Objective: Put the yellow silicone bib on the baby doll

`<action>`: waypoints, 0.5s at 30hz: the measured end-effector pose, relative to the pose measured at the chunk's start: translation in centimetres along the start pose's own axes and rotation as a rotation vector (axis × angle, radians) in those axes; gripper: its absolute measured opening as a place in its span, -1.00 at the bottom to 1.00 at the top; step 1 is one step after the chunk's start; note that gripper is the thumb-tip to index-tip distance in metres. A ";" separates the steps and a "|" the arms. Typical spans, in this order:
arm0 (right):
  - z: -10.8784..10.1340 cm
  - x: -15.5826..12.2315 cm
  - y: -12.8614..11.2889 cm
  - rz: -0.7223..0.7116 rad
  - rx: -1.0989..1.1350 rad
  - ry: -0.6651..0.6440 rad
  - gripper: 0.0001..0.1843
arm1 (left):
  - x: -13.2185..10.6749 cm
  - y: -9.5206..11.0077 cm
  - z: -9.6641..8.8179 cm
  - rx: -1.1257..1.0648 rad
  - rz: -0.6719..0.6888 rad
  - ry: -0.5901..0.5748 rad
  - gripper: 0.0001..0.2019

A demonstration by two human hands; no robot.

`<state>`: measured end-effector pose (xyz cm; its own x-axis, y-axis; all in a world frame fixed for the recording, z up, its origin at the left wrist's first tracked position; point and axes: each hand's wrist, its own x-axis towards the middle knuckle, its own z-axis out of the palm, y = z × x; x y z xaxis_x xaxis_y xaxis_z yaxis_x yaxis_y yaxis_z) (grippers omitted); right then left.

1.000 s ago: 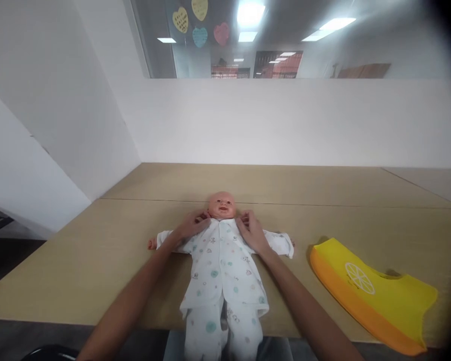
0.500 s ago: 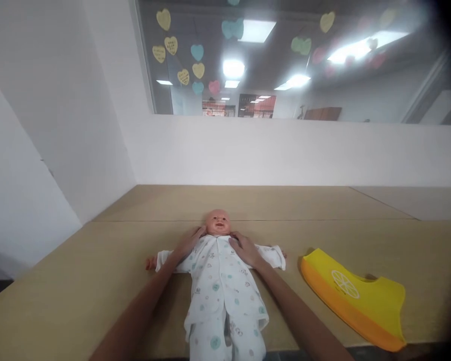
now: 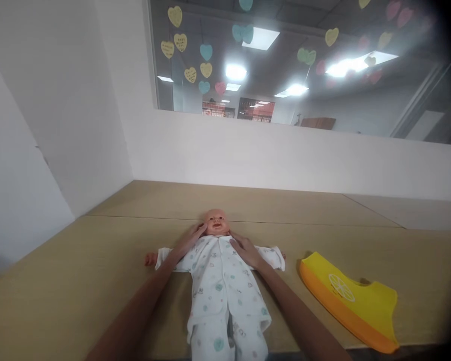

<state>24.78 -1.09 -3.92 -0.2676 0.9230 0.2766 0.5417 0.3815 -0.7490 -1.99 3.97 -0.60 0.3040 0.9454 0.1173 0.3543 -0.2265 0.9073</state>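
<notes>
- baby doll lies face up on the wooden table, head toward the wall, arms spread sideways, legs reaching the near table edge.
- doll wears a white printed sleepsuit with small teal and grey motifs, closed down the front.
- left hand rests flat on the doll's shoulder, fingers extended, tips touching the neck beside the head; it grips nothing.
- right hand lies flat on the opposite shoulder, fingers spread, tips at the collar; it grips nothing.
- both forearms run up from the lower frame, one on each side of the torso.
- yellow silicone bib with orange rim and citrus-slice print lies on the table right of the doll, apart from it.
- window above the white wall carries heart-shaped paper notes.
</notes>
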 end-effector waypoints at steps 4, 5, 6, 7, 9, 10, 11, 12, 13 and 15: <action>0.0 0.0 -0.1 0.001 -0.049 0.011 -0.41 | 0.2 -0.1 0.2 0.003 -0.020 -0.024 -0.40; -0.1 -0.1 -0.3 0.009 -0.071 0.009 -0.44 | 0.3 -0.2 0.4 -0.002 -0.023 -0.035 -0.41; -0.3 -0.2 -0.6 0.015 -0.094 0.004 -0.45 | 0.5 -0.4 0.5 0.000 -0.029 -0.040 -0.40; -0.5 -0.4 -1.0 0.019 -0.121 -0.001 -0.47 | 0.6 -0.6 0.6 0.013 -0.037 -0.040 -0.39; -1.3 -1.1 -1.8 0.009 -0.175 0.012 -0.49 | 1.0 -0.9 0.9 0.062 -0.046 -0.017 -0.38; -1.8 -1.7 -2.3 0.007 -0.204 0.031 -0.51 | 1.3 -1.0 0.9 0.086 -0.046 -0.002 -0.37; -2.4 -2.4 -2.6 0.009 -0.250 0.048 -0.53 | 1.5 -1.0 1.0 0.098 -0.045 0.007 -0.37; -3.1 -3.5 -2.9 0.020 -0.314 0.076 -0.54 | 1.7 -0.9 1.0 0.097 -0.047 0.010 -0.38; -3.9 -4.8 -3.1 0.041 -0.382 0.110 -0.55 | 1.8 -0.7 1.0 0.090 -0.060 0.004 -0.39; -5.7 -8.5 -3.0 0.095 -0.498 0.209 -0.59 | 1.7 -0.2 0.9 0.061 -0.098 -0.005 -0.43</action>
<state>29.99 -9.82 -0.63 -0.0628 0.9255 0.3736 0.8811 0.2272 -0.4147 -0.70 5.44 -0.90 0.2693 0.9627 0.0273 0.4353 -0.1470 0.8882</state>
